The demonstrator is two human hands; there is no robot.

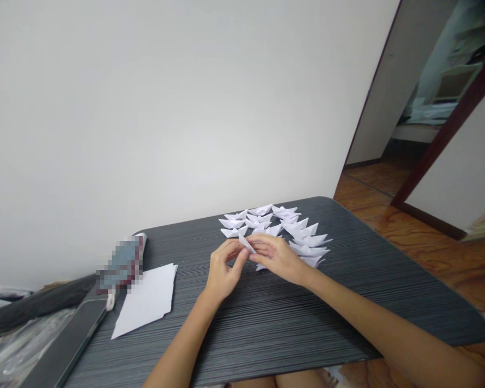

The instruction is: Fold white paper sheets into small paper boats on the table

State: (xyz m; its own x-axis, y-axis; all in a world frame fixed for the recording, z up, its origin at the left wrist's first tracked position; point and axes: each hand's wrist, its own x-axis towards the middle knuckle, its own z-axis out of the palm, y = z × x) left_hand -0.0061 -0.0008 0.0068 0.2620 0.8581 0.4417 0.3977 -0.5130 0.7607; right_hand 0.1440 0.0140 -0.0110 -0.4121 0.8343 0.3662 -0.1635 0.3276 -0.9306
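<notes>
A small folded piece of white paper [246, 243] is pinched between my two hands, above the dark table. My left hand [225, 269] holds its near left side with thumb and fingers closed. From the right, my right hand [277, 257] grips the same paper, fingers pressed together. Several white folded paper boats [301, 229] stand in rows just beyond and to the right of my hands. Some of the boats are partly hidden behind my right hand.
On the dark wood-grain table [242, 328], a stack of white paper sheets [147, 302] lies at the left. Beside it is a blurred-out packet [123, 264]. A pale wall [165, 108] rises behind the table. A doorway and wooden floor [372, 199] are to the right.
</notes>
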